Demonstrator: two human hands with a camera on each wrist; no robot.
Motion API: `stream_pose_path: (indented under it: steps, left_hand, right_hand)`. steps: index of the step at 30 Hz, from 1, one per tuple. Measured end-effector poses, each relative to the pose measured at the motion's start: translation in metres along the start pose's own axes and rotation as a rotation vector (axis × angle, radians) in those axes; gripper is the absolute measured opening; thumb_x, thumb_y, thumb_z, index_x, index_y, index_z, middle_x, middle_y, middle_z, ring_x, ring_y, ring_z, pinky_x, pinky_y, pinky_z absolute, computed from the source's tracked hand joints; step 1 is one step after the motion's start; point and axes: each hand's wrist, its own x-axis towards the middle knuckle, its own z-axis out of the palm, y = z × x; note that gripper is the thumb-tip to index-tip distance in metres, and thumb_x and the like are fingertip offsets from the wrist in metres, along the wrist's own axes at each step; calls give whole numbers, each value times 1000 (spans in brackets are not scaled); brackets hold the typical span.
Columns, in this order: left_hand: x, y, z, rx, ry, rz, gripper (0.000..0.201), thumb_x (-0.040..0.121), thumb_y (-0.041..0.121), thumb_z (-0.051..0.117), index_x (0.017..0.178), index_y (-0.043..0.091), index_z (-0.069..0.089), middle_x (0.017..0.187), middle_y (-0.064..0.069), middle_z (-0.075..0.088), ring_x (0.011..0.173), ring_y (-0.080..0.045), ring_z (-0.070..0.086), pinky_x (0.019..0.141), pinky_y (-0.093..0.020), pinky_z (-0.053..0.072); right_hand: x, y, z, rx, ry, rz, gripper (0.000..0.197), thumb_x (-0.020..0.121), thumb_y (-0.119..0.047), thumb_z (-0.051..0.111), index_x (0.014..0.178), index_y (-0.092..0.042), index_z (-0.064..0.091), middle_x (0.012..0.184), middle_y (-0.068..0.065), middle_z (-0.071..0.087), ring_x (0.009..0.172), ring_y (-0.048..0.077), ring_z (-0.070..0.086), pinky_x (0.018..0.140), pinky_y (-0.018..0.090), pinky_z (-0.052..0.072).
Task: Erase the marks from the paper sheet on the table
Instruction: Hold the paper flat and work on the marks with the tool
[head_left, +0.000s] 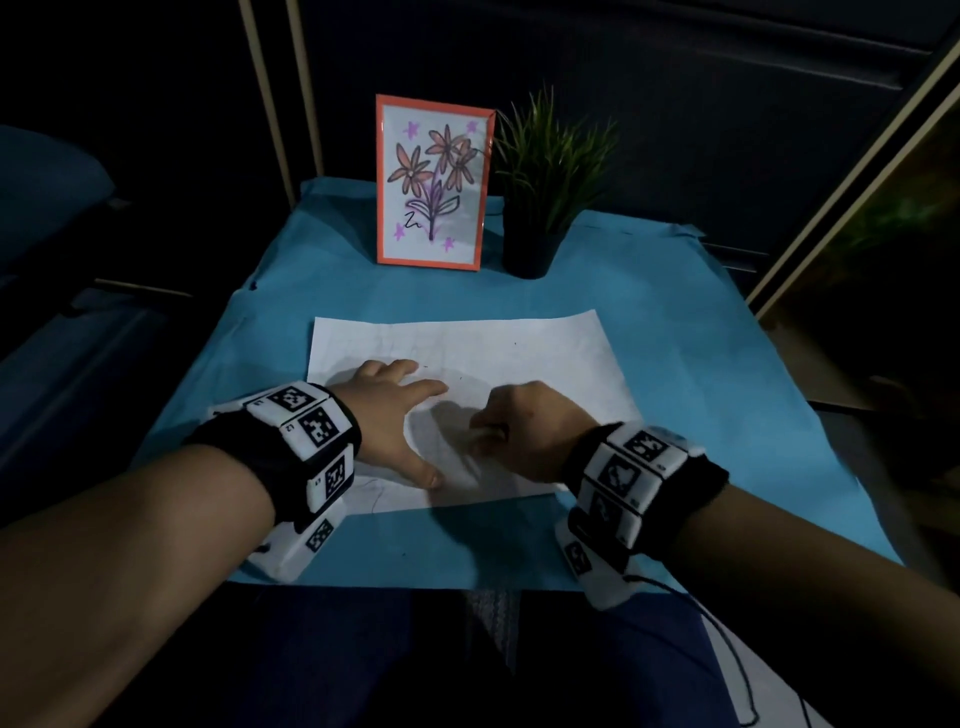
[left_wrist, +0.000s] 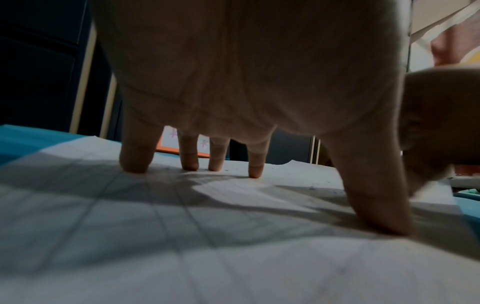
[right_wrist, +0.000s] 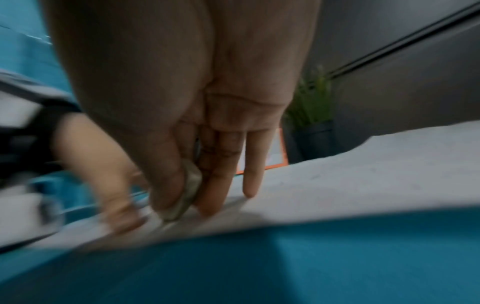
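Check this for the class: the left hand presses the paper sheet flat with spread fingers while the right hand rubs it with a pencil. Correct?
One slip: the right hand pinches an eraser, not a pencil, as the right wrist view shows. The left hand does press the paper sheet with spread fingers.

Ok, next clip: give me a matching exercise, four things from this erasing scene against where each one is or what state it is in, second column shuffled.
Things:
1. left hand
2. small grey worn eraser
3. orange-framed flower drawing
4. green plant in a black pot

Places or states:
a. pinched in the right hand, touching the white paper sheet
b. upright at the far edge, left of its neighbour
c. far side, right of the frame
d. fingers spread, pressing the sheet

Pairs: 1-d, 2-a, 3-b, 4-c
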Motion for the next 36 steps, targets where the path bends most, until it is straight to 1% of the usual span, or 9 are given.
stream_pose_path:
  steps: [4,9,14,19,23,25,27,30,36]
  left_hand:
    - [-1,0,0,-5,-10,-3,108,67,70,69,151,42,7,161,6,-8,147,-24,-5,117,-45,16]
    - [-2,0,0,-3,14,11,106,68,70,69,151,42,8,161,4,-6,147,-24,-3,116,-43,15]
    - [-2,-1,0,-15,-11,2,108,67,68,71,151,42,8,161,5,-7,147,-24,-5,118,-46,15]
    - [-2,0,-1,-4,-5,8,106,69,69,69,151,42,8,161,4,-6,147,-25,-4,118,-45,15]
    - [-2,0,-1,8,-24,-1,109,66,69,71,151,42,7,161,5,-6,146,-24,-3,117,-47,18]
    - [-2,0,-3,13,-25,4,109,65,70,71,151,42,9,161,6,-3,146,-23,0,117,-47,20]
    - [-2,1,-5,31,-17,15,109,64,73,69,150,41,11,160,5,3,145,-24,6,115,-47,23]
    - [-1,2,-8,50,11,23,111,61,74,70,149,36,16,154,5,17,139,-23,17,111,-46,31]
    - [-1,1,-5,33,36,-1,122,58,75,71,152,27,10,156,7,12,142,-20,13,113,-43,29]
  right_hand:
    - [-15,-6,3,3,-85,-85,23,89,-30,57,97,-15,72,97,4,66,89,22,58,78,30,45]
    - [6,-4,-4,19,2,55,26,89,-32,56,106,-20,71,107,3,68,99,23,60,78,24,41]
    - [-17,-10,2,20,-119,-47,24,90,-32,56,101,-18,72,95,1,62,89,19,56,76,26,42]
    - [4,-6,-4,23,1,57,25,88,-33,55,98,-19,73,100,3,69,95,22,61,80,28,48]
    - [-12,-10,2,-1,-130,-33,21,89,-31,56,96,-20,73,95,2,66,88,19,58,77,28,46]
    - [-13,-11,1,-11,-162,-55,19,88,-30,56,90,-22,73,93,2,66,87,19,57,77,30,47]
    - [0,-6,-5,3,-94,3,18,87,-31,56,79,-26,71,93,0,67,87,21,58,77,29,46]
    - [18,2,-12,38,-22,95,21,86,-31,59,95,-18,74,100,3,70,94,21,61,84,32,50]
    - [-6,-8,-1,-20,-153,-58,24,88,-33,55,92,-16,72,91,4,66,85,21,57,77,32,47]
